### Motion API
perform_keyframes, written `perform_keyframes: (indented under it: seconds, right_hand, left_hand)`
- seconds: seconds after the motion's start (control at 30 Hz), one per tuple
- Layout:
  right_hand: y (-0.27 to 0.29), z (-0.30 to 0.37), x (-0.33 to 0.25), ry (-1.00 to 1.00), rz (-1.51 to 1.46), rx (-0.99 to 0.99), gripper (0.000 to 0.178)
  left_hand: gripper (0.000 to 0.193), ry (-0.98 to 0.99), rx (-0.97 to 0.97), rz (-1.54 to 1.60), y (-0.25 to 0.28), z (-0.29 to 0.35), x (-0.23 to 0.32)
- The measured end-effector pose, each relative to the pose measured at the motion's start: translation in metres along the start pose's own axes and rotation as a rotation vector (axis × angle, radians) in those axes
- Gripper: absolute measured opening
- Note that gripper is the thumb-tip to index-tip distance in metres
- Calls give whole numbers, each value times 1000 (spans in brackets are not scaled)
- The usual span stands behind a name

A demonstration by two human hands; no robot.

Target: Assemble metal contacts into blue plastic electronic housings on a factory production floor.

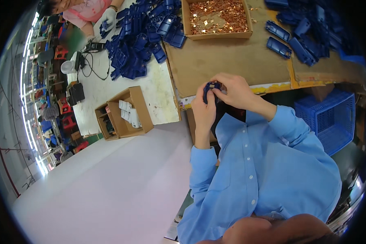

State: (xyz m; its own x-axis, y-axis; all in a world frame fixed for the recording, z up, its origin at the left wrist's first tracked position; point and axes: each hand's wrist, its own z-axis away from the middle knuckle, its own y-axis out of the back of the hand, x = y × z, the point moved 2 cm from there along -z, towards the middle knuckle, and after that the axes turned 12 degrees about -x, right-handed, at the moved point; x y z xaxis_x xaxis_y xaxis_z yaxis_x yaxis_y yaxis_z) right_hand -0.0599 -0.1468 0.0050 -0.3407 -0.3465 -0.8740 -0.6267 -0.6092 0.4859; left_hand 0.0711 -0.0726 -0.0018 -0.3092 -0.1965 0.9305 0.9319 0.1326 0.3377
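Note:
Both my hands meet in front of me at the near edge of the cardboard-covered table, around a small dark-blue plastic housing (208, 90). My left hand (203, 110) grips the housing from the left, thumb and fingers wrapped round it. My right hand (235, 92) closes on it from the right, its thumb pressed against the inner side. A small copper-coloured contact piece (212, 86) shows by my right thumb, at the housing. My fingers hide much of the housing.
A cardboard box (217, 37) of copper-coloured pieces stands ahead. Blue housings lie piled at left (128, 53) and right (303, 51). A divided box (144, 107) holds white parts. A blue crate (305, 112) sits at lower right. A co-worker's gloved hand (109, 18) works at far left.

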Motion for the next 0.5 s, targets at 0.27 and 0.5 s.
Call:
perform_keyframes:
  seconds: [0.27, 0.5]
  right_hand:
    - [-3, -38, 6, 74, 47, -11, 23]
    - [-9, -47, 10, 87, 60, 9, 25]
  left_hand:
    - [24, 22, 74, -58, 16, -26, -4]
    - [28, 66, 37, 0, 17, -33, 4]
